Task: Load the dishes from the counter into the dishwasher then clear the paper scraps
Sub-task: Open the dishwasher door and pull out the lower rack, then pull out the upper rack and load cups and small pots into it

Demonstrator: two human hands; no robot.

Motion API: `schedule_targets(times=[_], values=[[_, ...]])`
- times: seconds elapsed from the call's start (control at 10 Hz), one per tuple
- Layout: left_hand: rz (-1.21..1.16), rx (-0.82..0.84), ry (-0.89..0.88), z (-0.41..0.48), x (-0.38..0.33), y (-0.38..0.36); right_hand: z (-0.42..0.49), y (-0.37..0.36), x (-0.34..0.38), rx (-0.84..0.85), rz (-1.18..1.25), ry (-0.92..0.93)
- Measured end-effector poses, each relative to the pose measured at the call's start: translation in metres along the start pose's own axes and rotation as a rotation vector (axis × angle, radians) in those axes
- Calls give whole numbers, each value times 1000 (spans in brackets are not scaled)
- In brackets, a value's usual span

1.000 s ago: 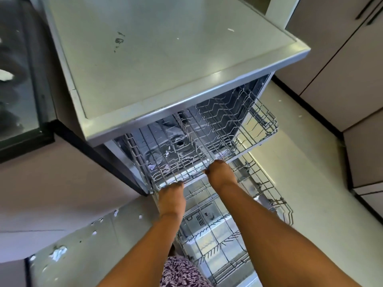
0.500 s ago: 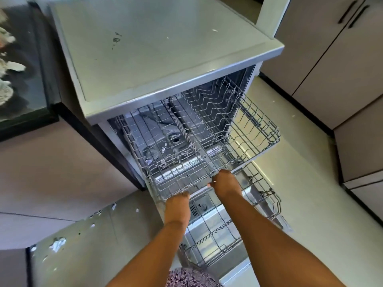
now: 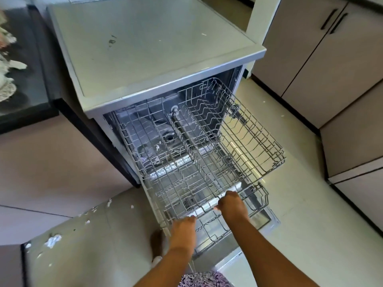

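Pale glossy floor tiles (image 3: 300, 204) meet beige cabinets (image 3: 310, 59) with black bar handles (image 3: 329, 19).

Fingertips of left hand (image 3: 183, 227) and right hand (image 3: 232, 205) hide under upper rack (image 3: 269, 146).

The light is bright and even. A strong sunny patch lies on the floor (image 3: 310, 204) at the right and shines through the upper rack (image 3: 238, 141), making glare. The far left edge is blurred, and straight lines bend near the borders.
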State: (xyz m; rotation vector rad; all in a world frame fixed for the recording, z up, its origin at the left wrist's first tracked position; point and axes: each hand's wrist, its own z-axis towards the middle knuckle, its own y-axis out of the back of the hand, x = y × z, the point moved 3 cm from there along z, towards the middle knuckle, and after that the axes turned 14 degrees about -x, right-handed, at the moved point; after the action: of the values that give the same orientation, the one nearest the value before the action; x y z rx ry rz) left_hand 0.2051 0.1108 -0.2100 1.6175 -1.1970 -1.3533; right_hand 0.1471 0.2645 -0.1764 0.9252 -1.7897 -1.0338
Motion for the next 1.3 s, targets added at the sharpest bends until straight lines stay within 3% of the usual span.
schedule_targets(times=[0.4, 0.7, 0.9, 1.1, 1.3], values=[[-43, 228, -35, -57, -32, -26, -43, -4, -62, 14, -54, 51], [-364, 399, 57, -48, -19, 0, -54, -1, -59, 15, -180, 56], [-619, 232, 238, -36, -3, 50, -69, 11, -33, 69, -202, -16], [-625, 39, 239, -26, 21, 145, -78, 40, 40, -31, -16, 1], [-591, -241, 371, -34, 67, 234, -94, 67, 132, -80, 157, 137]])
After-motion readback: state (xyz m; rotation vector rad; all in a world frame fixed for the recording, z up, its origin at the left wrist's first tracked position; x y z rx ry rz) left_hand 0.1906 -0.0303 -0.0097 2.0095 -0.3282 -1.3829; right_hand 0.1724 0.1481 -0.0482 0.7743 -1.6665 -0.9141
